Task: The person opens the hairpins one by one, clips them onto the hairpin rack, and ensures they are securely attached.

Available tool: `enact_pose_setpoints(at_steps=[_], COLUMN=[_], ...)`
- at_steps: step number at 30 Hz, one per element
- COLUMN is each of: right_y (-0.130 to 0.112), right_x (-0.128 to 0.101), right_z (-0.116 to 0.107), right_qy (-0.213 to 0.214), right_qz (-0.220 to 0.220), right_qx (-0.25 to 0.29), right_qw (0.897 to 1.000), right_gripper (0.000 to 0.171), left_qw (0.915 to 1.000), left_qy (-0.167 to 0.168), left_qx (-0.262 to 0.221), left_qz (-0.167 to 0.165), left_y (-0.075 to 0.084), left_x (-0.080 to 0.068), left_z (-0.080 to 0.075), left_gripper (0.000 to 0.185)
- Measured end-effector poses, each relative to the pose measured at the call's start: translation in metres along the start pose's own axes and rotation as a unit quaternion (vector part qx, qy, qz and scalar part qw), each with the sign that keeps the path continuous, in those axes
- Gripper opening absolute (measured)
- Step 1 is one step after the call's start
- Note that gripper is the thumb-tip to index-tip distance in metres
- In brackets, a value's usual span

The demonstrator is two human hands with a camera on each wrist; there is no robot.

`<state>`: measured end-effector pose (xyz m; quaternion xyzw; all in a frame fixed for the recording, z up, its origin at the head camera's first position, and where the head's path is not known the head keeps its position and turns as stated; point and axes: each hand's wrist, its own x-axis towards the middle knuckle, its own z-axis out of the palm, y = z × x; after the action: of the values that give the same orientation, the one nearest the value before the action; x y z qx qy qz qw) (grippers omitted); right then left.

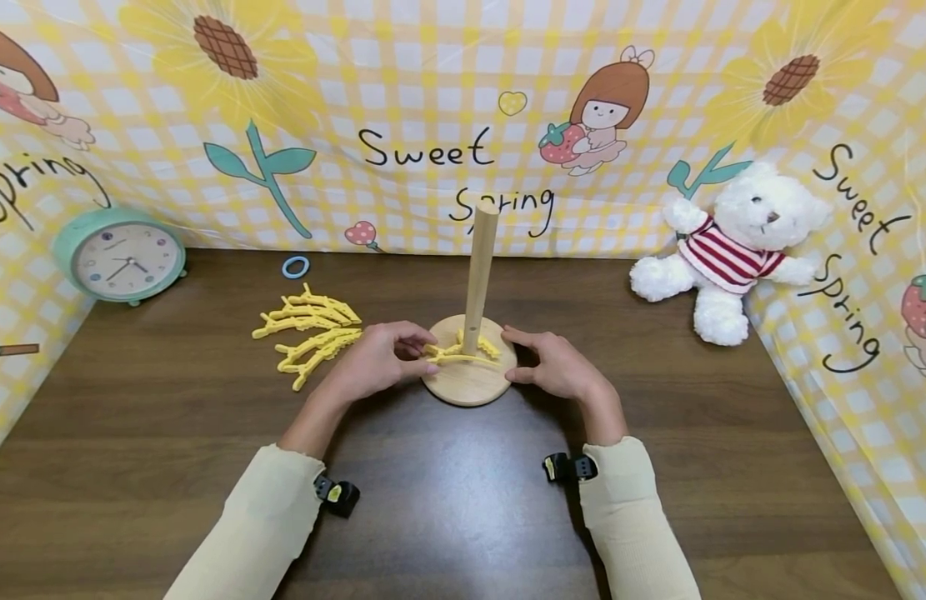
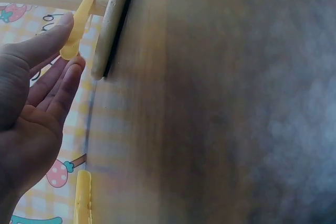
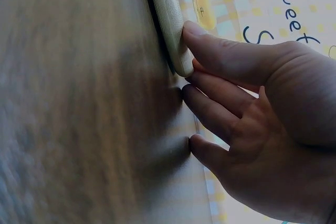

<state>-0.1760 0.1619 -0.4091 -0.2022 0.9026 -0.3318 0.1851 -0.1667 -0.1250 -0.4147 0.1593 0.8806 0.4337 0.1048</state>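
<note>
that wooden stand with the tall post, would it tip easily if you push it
Probably not from a low push: the wooden stand has a broad round base lying flat on the table, and the right hand steadies its rim. A shove high on the tall thin post would likelier tip it. It looks stiff, and the flat base shouldn't roll.

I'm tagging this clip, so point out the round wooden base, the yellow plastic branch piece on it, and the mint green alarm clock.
round wooden base (image 1: 466,387): head view, bare front rim.
yellow plastic branch piece (image 1: 463,356): head view, middle stem.
mint green alarm clock (image 1: 120,260): head view, dial.

Yellow branch piece (image 2: 83,203) cut off by the wrist view's bottom edge
</note>
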Motion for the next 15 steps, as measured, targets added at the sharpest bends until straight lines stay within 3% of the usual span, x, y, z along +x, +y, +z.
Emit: enact_pose_setpoints(at_steps=[6, 15], right_y=[0.001, 0.000], right_x=[0.000, 0.000], right_z=[0.001, 0.000], right_qy=[-0.001, 0.001], right_qz=[-0.007, -0.002], right_qx=[0.000, 0.006], right_qw=[1.000, 1.000], right_gripper=[0.065, 0.065], left_qw=[0.9998, 0.9977], left_qy=[0.003, 0.049], left_qx=[-0.021, -0.046], left_qz=[0.002, 0.011], left_y=[-0.002, -0.006], left_x=[-0.002, -0.011], left_z=[-0.002, -0.015], left_gripper=[0.036, 0.046])
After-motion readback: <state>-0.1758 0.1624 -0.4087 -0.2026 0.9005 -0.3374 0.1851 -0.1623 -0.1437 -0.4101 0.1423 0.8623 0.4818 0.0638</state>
